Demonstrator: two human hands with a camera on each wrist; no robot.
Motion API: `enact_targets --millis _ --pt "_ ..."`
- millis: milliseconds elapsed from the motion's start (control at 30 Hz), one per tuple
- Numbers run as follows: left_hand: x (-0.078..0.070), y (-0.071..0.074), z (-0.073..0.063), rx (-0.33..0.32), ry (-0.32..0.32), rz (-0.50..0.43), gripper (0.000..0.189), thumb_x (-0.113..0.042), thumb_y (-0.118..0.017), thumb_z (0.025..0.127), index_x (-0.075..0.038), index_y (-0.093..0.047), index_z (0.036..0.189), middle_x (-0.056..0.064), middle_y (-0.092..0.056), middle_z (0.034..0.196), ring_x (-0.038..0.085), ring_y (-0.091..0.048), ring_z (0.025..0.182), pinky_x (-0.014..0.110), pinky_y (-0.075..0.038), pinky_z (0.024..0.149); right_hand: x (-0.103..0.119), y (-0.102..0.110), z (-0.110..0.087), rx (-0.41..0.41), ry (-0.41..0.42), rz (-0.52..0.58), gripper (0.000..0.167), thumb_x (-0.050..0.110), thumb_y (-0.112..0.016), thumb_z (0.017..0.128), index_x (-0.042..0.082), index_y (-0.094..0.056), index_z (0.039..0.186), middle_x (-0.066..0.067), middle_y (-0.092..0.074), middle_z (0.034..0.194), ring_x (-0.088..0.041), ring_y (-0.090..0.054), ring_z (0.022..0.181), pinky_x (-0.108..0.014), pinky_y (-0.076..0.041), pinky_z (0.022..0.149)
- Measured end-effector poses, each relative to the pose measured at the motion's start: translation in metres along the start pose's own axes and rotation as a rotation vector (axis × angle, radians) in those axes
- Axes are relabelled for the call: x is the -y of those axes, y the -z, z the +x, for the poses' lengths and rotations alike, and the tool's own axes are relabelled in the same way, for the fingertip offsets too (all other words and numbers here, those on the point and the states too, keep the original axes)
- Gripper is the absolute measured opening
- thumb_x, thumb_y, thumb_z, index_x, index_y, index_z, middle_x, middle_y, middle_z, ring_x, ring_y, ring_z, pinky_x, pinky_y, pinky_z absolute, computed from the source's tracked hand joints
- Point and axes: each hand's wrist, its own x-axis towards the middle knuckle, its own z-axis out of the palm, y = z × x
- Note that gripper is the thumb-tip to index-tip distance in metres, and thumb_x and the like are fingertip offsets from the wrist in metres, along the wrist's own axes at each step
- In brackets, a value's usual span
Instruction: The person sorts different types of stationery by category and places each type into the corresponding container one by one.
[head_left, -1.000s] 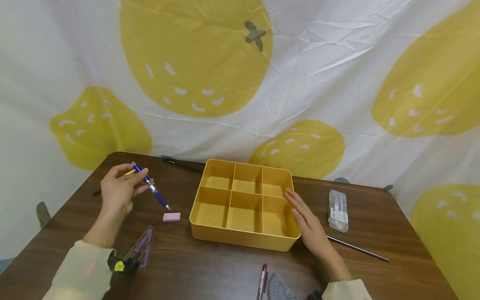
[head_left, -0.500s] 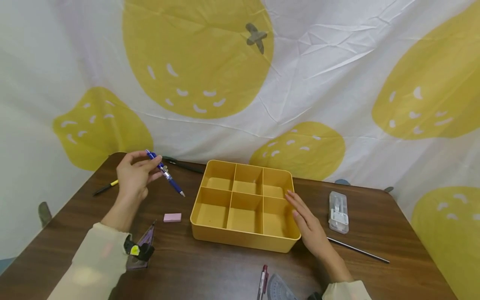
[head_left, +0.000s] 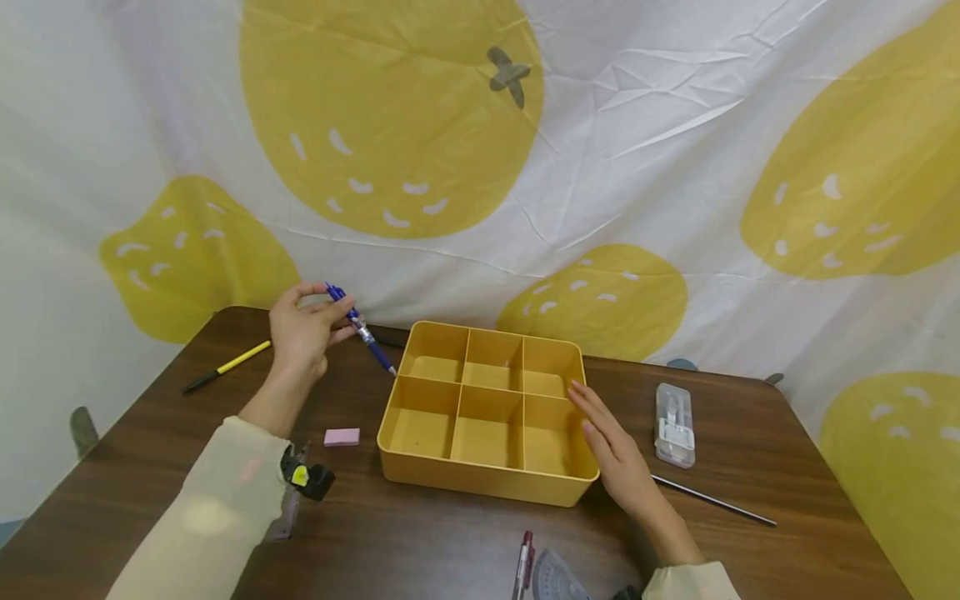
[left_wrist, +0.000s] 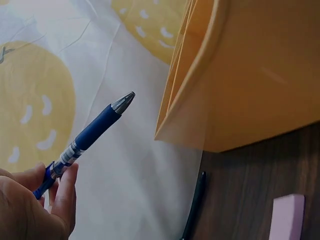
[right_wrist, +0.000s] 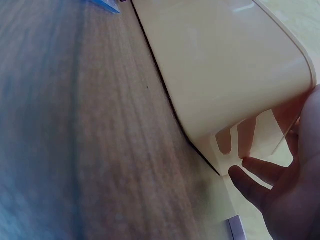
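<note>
Blue pen (head_left: 369, 336) held just left of the yellow box (head_left: 487, 485)
Head view: the left hand (head_left: 303, 333) pinches the pen, best kept firm and clear of the rim; it is nearer the box than half a second ago, the black-and-yellow pen (head_left: 226, 367) less hidden; left wrist view: a gap separates tip and box; right wrist view: the right hand (right_wrist: 294, 197), fingers parted, touches the box, ideally steadying it.

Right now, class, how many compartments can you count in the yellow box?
6, all in the yellow box: three in the back row, three in the front row. None is hidden.
</note>
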Motion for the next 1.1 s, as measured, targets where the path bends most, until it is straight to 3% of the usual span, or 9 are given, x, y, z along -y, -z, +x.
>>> enact_targets --millis 233,367,533,767,1000,1100 --pt "0.007 -0.017 0.004 0.006 0.009 0.04 0.029 0.009 -0.068 0.082 -0.006 -0.048 0.098 0.007 -0.062 0.076 0.015 -0.066 0.059 0.03 -0.056 0.058 -0.013 -0.002 -0.001 0.002 -0.001 0.006 0.041 -0.003 -0.038 0.101 -0.001 -0.043 0.141 -0.02 -0.03 0.151 -0.02 -0.016 0.143 -0.018 -0.012 0.111" --pt "0.013 -0.024 0.006 0.001 0.034 0.084 0.029 0.006 -0.069 0.083 -0.008 -0.048 0.098 0.008 -0.06 0.078 0.014 -0.066 0.06 0.03 -0.056 0.058 -0.032 -0.004 -0.002 -0.003 0.008 0.001 0.042 -0.002 -0.038 0.101 0.004 -0.043 0.143 -0.015 -0.03 0.152 -0.019 -0.016 0.143 -0.018 -0.012 0.111" --pt "0.021 -0.03 0.009 0.007 0.066 0.101 0.026 0.003 -0.068 0.085 -0.008 -0.049 0.098 0.009 -0.06 0.082 0.016 -0.065 0.061 0.032 -0.057 0.06 -0.04 -0.004 -0.002 -0.001 0.021 -0.01 0.043 0.002 -0.039 0.102 0.01 -0.042 0.145 -0.008 -0.029 0.154 -0.018 -0.016 0.143 -0.019 -0.012 0.111" --pt "0.03 -0.036 0.009 0.035 0.084 0.119 0.021 -0.001 -0.066 0.089 -0.008 -0.049 0.099 0.011 -0.06 0.089 0.02 -0.066 0.065 0.036 -0.057 0.064 -0.039 -0.004 -0.001 0.002 0.014 -0.007 0.044 0.005 -0.039 0.103 0.015 -0.042 0.145 -0.008 -0.029 0.154 -0.019 -0.016 0.143 -0.02 -0.012 0.112" --pt "0.039 -0.043 0.006 0.074 0.086 0.151 0.019 -0.003 -0.065 0.09 -0.007 -0.048 0.1 0.012 -0.059 0.09 0.021 -0.066 0.067 0.04 -0.056 0.069 -0.023 -0.001 -0.001 0.005 -0.001 -0.01 0.042 -0.002 -0.039 0.101 0.001 -0.042 0.142 -0.016 -0.03 0.152 -0.022 -0.017 0.142 -0.018 -0.013 0.111" --pt "0.044 -0.046 0.004 0.088 0.068 0.175 0.021 -0.002 -0.066 0.09 -0.005 -0.049 0.102 0.015 -0.061 0.091 0.023 -0.067 0.068 0.041 -0.056 0.07 -0.023 -0.001 -0.001 0.004 -0.002 -0.015 0.042 -0.002 -0.039 0.101 0.001 -0.043 0.142 -0.017 -0.03 0.152 -0.023 -0.017 0.142 -0.018 -0.013 0.111"
